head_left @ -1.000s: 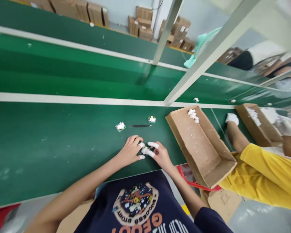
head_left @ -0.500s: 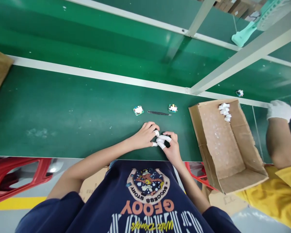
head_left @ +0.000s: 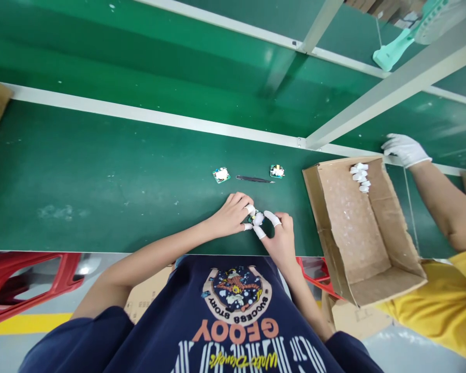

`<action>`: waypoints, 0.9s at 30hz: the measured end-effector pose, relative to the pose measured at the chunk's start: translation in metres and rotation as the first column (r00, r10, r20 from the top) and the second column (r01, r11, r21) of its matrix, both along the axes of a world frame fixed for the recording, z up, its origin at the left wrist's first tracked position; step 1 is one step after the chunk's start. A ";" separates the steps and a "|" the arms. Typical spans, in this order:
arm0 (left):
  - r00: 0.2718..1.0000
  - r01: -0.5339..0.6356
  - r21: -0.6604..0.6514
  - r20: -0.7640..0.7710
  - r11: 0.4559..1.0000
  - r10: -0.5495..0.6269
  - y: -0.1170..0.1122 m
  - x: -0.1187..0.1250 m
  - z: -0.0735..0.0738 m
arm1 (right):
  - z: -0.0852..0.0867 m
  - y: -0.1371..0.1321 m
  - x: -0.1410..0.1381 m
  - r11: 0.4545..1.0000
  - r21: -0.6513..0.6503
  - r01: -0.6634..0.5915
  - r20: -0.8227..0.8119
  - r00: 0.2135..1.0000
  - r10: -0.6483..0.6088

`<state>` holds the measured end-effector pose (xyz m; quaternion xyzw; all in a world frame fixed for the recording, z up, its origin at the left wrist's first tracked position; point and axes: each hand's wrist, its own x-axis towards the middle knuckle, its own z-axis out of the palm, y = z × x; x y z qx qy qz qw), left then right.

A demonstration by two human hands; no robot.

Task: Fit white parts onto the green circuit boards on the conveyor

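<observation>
My left hand (head_left: pixel 230 214) and my right hand (head_left: pixel 280 238) meet near the front edge of the green table (head_left: pixel 101 171). White finger cots cover several fingertips. Both hands pinch one small green circuit part (head_left: pixel 255 217) between them; most of it is hidden by the fingers. Beyond the hands lie two more small green circuit boards, one (head_left: pixel 221 175) to the left and one (head_left: pixel 277 171) to the right, with black tweezers (head_left: pixel 254 179) between them.
An open cardboard box (head_left: pixel 373 248) with several small white parts (head_left: pixel 359 176) stands to the right. A co-worker in a yellow sleeve reaches a white-gloved hand (head_left: pixel 404 149) past the box. White frame bars (head_left: pixel 380 88) cross above. A red chair (head_left: pixel 27 282) stands lower left.
The view tilted down from a second ago. My fingers shifted slightly on the small part. The co-worker's gloved hand moved left and farther out, behind the box.
</observation>
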<state>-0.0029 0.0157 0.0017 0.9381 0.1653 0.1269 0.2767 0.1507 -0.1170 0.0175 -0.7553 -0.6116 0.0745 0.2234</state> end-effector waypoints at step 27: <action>0.999 0.032 0.028 -0.014 0.999 -0.032 0.009 0.002 0.001 | -0.028 -0.019 0.013 0.936 0.109 -0.334 0.052 0.942 0.330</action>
